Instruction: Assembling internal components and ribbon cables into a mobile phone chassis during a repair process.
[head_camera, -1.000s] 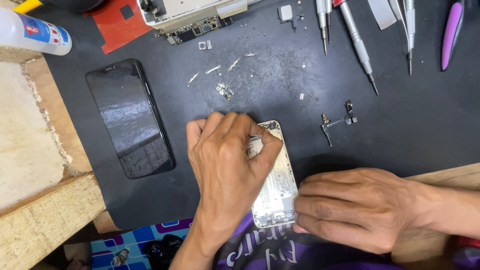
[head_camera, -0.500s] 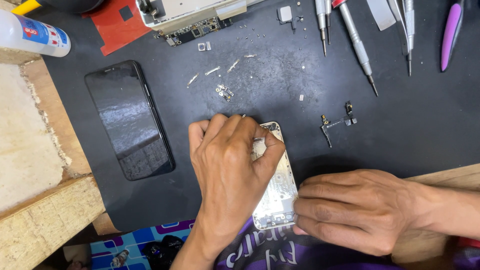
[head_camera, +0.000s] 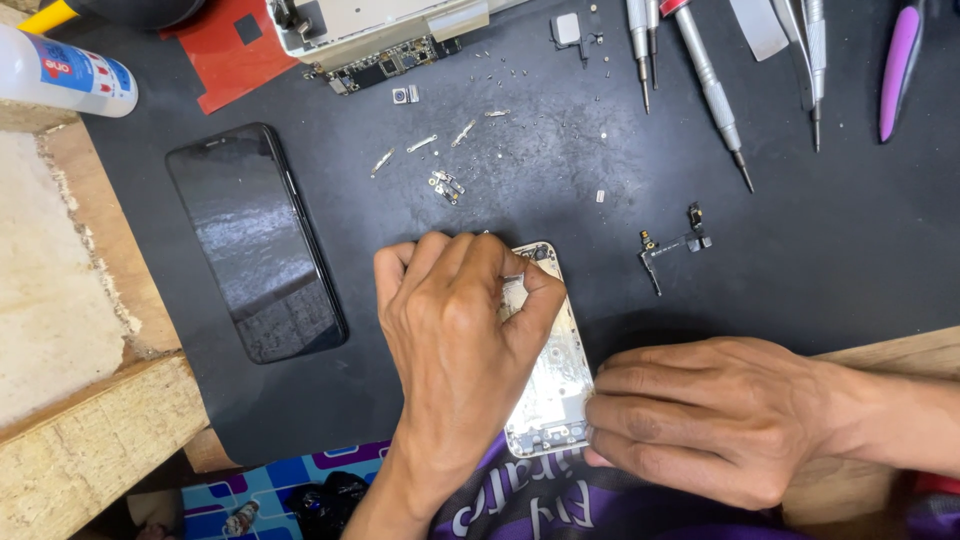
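A silver phone housing (head_camera: 556, 385) lies opened, inside up, on the black mat (head_camera: 820, 260) near its front edge. My left hand (head_camera: 455, 345) covers the housing's upper left part, fingers curled and thumb tip pressed at its top end; whatever is under the fingertips is hidden. My right hand (head_camera: 715, 415) rests flat from the right, with its fingertips gripping the housing's lower right edge. A small black flex part (head_camera: 668, 247) lies on the mat just right of the housing's top.
A black phone screen (head_camera: 258, 240) lies at the left. Loose screws and small metal brackets (head_camera: 440, 150) are scattered behind the hands. Screwdrivers (head_camera: 710, 85), tweezers, a purple pry tool (head_camera: 898, 65), a circuit board with frame (head_camera: 385, 40), a red pad and a white bottle (head_camera: 65, 75) line the back. A wooden bench edge (head_camera: 90, 440) is at the left.
My left hand's fingers and thumb have shifted slightly over the top of the housing. My right hand and the housing stay where they were.
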